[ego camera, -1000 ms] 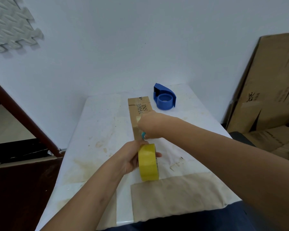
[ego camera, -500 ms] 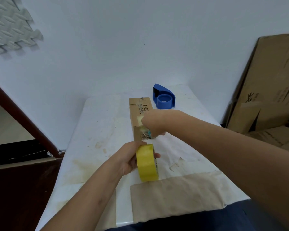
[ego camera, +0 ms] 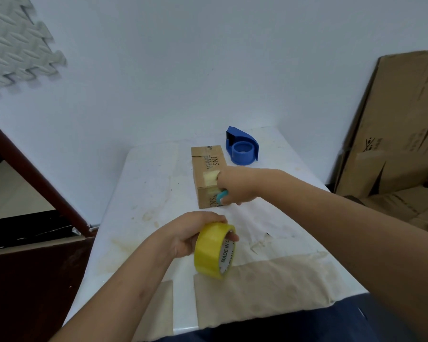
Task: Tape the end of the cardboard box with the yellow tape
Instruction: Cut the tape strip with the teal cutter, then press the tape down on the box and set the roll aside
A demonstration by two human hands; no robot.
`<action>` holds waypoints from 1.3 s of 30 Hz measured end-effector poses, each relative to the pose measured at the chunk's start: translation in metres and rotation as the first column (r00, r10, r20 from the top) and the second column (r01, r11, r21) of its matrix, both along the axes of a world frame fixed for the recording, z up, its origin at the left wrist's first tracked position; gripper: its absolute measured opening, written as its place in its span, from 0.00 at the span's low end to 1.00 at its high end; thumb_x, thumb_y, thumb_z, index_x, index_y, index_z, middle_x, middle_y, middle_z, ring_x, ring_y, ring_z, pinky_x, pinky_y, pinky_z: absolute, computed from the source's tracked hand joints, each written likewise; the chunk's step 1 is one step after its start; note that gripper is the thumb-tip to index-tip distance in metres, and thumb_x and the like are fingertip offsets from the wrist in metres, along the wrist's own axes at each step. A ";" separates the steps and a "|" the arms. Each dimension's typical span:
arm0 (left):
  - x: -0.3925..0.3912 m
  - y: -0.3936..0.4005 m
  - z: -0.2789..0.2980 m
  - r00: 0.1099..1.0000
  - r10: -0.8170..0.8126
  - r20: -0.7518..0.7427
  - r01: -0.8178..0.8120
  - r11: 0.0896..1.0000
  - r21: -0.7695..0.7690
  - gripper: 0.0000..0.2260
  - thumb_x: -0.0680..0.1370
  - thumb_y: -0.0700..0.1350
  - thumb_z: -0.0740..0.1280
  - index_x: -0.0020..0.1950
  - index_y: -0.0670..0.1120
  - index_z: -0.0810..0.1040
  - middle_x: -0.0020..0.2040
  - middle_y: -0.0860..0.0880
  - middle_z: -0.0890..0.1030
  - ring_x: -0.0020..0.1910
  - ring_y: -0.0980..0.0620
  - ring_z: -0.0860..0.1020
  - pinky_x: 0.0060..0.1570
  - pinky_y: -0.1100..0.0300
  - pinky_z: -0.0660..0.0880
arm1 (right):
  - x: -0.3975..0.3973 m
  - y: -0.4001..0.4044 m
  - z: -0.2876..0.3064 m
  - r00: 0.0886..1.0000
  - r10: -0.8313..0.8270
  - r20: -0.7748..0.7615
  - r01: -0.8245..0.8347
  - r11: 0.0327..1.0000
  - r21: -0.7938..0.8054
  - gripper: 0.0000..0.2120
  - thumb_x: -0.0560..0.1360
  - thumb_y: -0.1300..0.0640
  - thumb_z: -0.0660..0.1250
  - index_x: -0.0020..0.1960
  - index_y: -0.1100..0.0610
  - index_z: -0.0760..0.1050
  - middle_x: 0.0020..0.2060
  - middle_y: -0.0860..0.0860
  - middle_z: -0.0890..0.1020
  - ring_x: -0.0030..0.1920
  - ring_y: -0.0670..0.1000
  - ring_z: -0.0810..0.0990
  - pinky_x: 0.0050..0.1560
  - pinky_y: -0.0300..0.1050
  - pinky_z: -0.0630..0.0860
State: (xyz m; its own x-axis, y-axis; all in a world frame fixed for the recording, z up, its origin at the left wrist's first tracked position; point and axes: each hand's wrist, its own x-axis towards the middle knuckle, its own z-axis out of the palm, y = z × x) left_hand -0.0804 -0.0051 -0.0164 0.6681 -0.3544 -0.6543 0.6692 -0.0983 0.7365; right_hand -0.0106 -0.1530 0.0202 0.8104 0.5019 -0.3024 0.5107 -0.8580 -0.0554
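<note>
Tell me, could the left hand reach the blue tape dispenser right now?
Probably not easily: the left hand grips the yellow tape roll, and the cardboard box and right hand lie before the dispenser.

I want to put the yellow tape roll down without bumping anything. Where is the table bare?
Widest free patch: the white table left of the brown cardboard box, running to the left edge. A smaller one lies right of the right hand, before the blue tape dispenser. It is crowded between the box and the yellow tape roll in the left hand.
</note>
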 end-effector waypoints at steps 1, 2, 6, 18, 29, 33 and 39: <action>-0.001 0.001 0.002 1.000 -0.003 0.013 0.003 1.000 0.007 0.08 0.79 0.44 0.67 0.55 0.40 0.78 0.37 0.43 0.87 0.33 0.49 0.85 0.32 0.60 0.81 | 0.000 -0.003 -0.002 1.000 -0.006 0.017 0.005 0.998 0.068 0.14 0.78 0.52 0.63 0.49 0.62 0.78 0.40 0.53 0.80 0.38 0.51 0.75 0.31 0.38 0.64; -0.001 0.003 0.003 1.000 0.004 0.031 -0.005 1.000 0.013 0.08 0.78 0.43 0.68 0.54 0.40 0.78 0.37 0.43 0.86 0.33 0.49 0.85 0.32 0.60 0.81 | -0.002 -0.006 -0.003 0.999 -0.033 0.040 0.026 0.986 0.162 0.14 0.79 0.51 0.62 0.48 0.62 0.77 0.37 0.52 0.76 0.37 0.51 0.73 0.31 0.38 0.64; 0.005 0.014 -0.002 0.989 0.074 0.132 -0.077 0.997 0.021 0.16 0.75 0.44 0.71 0.61 0.39 0.80 0.50 0.40 0.85 0.43 0.47 0.84 0.42 0.55 0.82 | -0.011 -0.020 -0.018 0.962 -0.270 0.029 0.178 0.709 0.682 0.11 0.79 0.49 0.63 0.40 0.52 0.75 0.34 0.50 0.77 0.32 0.47 0.74 0.31 0.40 0.68; 0.009 -0.029 0.001 0.923 0.017 0.385 -0.039 0.998 0.051 0.08 0.78 0.44 0.67 0.55 0.48 0.84 0.45 0.49 0.84 0.40 0.55 0.81 0.41 0.61 0.80 | -0.047 -0.059 -0.055 0.661 -0.078 -0.747 0.642 -0.458 0.615 0.09 0.82 0.60 0.57 0.54 0.60 0.74 0.43 0.58 0.86 0.53 0.57 0.85 0.59 0.50 0.79; 0.033 -0.098 0.002 0.892 0.051 0.448 -0.068 0.997 0.021 0.08 0.79 0.44 0.67 0.56 0.50 0.83 0.55 0.45 0.83 0.49 0.48 0.82 0.49 0.56 0.80 | -0.059 -0.105 -0.058 0.600 -0.342 -0.724 0.567 -0.457 0.686 0.06 0.76 0.55 0.69 0.47 0.56 0.74 0.40 0.53 0.74 0.41 0.49 0.74 0.44 0.42 0.77; 0.032 -0.113 -0.008 0.921 0.163 0.355 -0.120 0.983 -0.139 0.09 0.80 0.42 0.66 0.59 0.46 0.81 0.54 0.43 0.84 0.49 0.48 0.84 0.46 0.55 0.81 | -0.059 -0.106 -0.060 0.612 -0.549 -0.570 0.567 -0.198 0.800 0.11 0.76 0.41 0.63 0.50 0.47 0.77 0.39 0.48 0.78 0.41 0.49 0.76 0.44 0.44 0.76; 0.037 -0.122 -0.016 0.929 0.259 0.264 -0.201 0.953 -0.227 0.09 0.80 0.40 0.65 0.59 0.45 0.81 0.56 0.41 0.84 0.54 0.44 0.83 0.56 0.48 0.79 | -0.061 -0.118 -0.057 0.646 -0.598 -0.475 0.528 -0.099 0.843 0.07 0.74 0.49 0.69 0.51 0.48 0.80 0.36 0.45 0.80 0.34 0.44 0.74 0.37 0.39 0.70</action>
State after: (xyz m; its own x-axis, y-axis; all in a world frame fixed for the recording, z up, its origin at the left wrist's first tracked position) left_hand -0.0430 -0.1269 -0.0322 0.8949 -0.2681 -0.3567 0.4131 0.1954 0.8895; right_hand -0.0720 -0.2706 -0.0367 0.9552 -0.2935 -0.0378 -0.0929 -0.1761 -0.9800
